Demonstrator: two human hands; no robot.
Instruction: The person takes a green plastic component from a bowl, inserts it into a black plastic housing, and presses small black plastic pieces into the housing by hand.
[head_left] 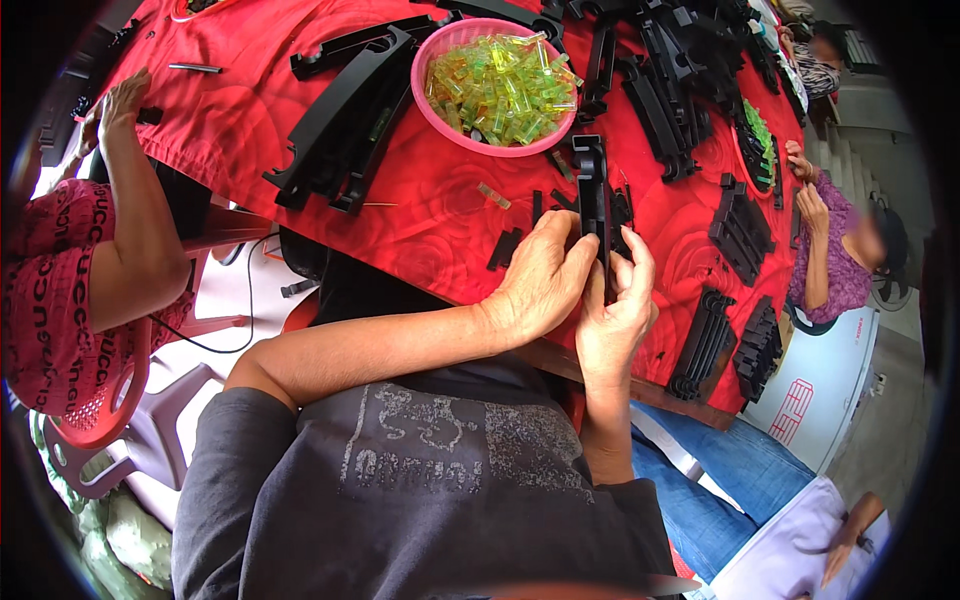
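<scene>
A long black plastic housing (pixel 591 165) with a notched far end stands upright between my hands, over the near part of the red-covered table (pixel 665 235). My left hand (pixel 540 275) grips its left side, thumb pressed against it. Around its lower end close the fingers of my right hand (pixel 612 320), partly hidden behind the housing. Just beyond is a pink basket (pixel 420 95) heaped with small clear yellow-green vials (pixel 500 88). One loose vial (pixel 493 195) lies on the cloth left of the housing, with a small black piece (pixel 505 248) nearer my left hand.
More black housings (pixel 345 125) lie left of the basket, and a large pile (pixel 665 90) covers the far right. Stacked black parts (pixel 700 345) line the near right edge. Co-workers sit at both sides: a bare arm (pixel 130 200) at left, a purple sleeve (pixel 835 210) at right.
</scene>
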